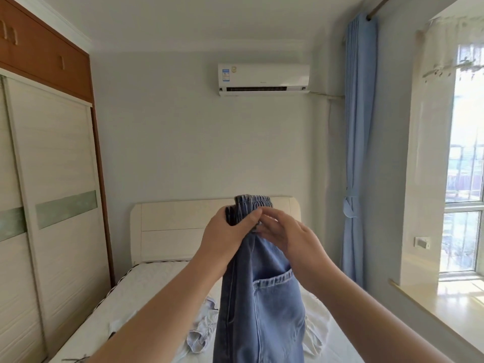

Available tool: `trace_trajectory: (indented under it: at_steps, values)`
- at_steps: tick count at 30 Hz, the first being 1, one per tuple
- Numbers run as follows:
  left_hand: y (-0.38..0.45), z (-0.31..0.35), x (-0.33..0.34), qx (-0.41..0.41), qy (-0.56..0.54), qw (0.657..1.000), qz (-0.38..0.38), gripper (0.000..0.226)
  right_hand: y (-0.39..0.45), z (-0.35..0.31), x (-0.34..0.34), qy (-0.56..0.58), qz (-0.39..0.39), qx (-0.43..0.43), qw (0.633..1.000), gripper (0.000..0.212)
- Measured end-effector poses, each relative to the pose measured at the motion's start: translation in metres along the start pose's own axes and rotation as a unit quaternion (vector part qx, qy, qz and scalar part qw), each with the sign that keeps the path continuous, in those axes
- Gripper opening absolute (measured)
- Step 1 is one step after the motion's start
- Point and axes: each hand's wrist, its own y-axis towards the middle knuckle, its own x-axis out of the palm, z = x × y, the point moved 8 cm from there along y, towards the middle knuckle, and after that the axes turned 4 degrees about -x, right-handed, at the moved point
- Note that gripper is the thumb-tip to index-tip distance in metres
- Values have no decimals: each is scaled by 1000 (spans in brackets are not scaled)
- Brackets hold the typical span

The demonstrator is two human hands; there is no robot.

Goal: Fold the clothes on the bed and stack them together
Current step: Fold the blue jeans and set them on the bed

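I hold the pair of light blue denim jeans with the gathered elastic waistband (258,297) up in front of me, above the bed, legs hanging straight down out of view. My left hand (230,229) is curled tight round the bunched waistband; my right hand (285,231) has its fingers bent lightly against the same band, pinching the cloth just beside my left thumb. I judge I am lining up the waist, leg upon leg, before the first fold — the next move calls for lowering the jeans flat onto the white quilted mattress (157,279) and smoothing them. The denim looks heavy and stiff, with a stitched patch pocket facing me. Under it lie crumpled pale white garments (201,334), thin and soft, not yet folded. Beyond stands the cream padded headboard (172,226).
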Motion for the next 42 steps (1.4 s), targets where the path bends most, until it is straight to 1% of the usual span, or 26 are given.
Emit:
trace_trajectory:
  at_steps: [2, 3, 4, 5, 6, 7, 8, 9, 10, 11, 12, 13, 15, 19, 21, 23, 27, 28, 30, 32, 34, 36, 37, 39, 42]
  values:
    - [4, -6, -6, 0, -11, 1000, 6, 30, 3, 1, -10, 34, -3, 0, 999, 37]
    - [5, -9, -8, -1, -8, 1000, 1, 22, 5, 1, -20, 33, 15, -8, 999, 37]
    - [6, -9, -9, 2, -1, 1000, -11, 19, 8, 1, -33, 3, 52, -22, 998, 35]
    - [6, -9, -9, 9, 8, 1000, -27, 18, 10, 4, -48, -48, 93, -35, 994, 33]
    - [5, -7, -8, 19, 15, 999, -43, 20, 12, 10, -59, -106, 114, -32, 987, 33]
    - [3, -5, -6, 30, 20, 998, -60, 22, 14, 20, -64, -145, 102, -4, 984, 43]
    - [1, -4, -5, 39, 21, 996, -76, 26, 15, 35, -64, -144, 63, 41, 987, 56]
    - [0, -2, -4, 46, 18, 995, -92, 28, 16, 53, -61, -111, 12, 95, 989, 66]
    - [-1, -1, -2, 51, 13, 993, -105, 29, 14, 68, -57, -69, -32, 147, 986, 70]
    - [-2, 0, -2, 57, 8, 992, -116, 29, 11, 76, -53, -41, -61, 182, 981, 71]
    - [-2, 2, -2, 64, 4, 990, -123, 28, 9, 79, -51, -29, -76, 198, 977, 70]
    - [-3, 3, -3, 71, 1, 990, -126, 27, 9, 80, -52, -33, -78, 195, 977, 67]
    - [-2, 3, -7, 75, -4, 989, -127, 28, 13, 75, -56, -62, -65, 152, 984, 58]
    - [1, 2, -16, 70, -4, 987, -147, 27, 19, 52, -65, -118, -8, 69, 991, 41]
    - [4, 2, -22, 78, 24, 984, -156, 31, 20, 42, -67, -129, 9, 46, 991, 38]
    - [6, 4, -27, 92, 73, 977, -181, 38, 21, 36, -67, -123, 19, 24, 992, 35]
    - [3, 9, -33, 99, 210, 936, -265, 67, 21, 33, -70, -133, 35, 1, 991, 30]
    - [3, 12, -34, 100, 252, 924, -270, 76, 20, 33, -69, -127, 31, -3, 991, 27]
    - [2, 24, -35, 115, 332, 901, -254, 91, 18, 32, -66, -108, 18, -16, 994, 19]
    - [-4, 38, -27, 148, 380, 881, -240, 100, 15, 30, -60, -108, 4, -36, 993, 19]
    - [-12, 41, -9, 158, 427, 857, -241, 107, 12, 29, -51, -131, -7, -59, 990, 22]
    - [-19, 37, 12, 158, 477, 829, -245, 112, 10, 29, -45, -144, -5, -67, 987, 22]
    - [-22, 34, 21, 159, 491, 820, -247, 110, 9, 29, -44, -146, 1, -68, 987, 20]
    - [-26, 30, 33, 158, 486, 824, -245, 105, 6, 30, -46, -155, 20, -71, 985, 18]
    - [-25, 14, 39, 129, 494, 823, -249, 101, 2, 29, -53, -162, 48, -80, 982, 18]
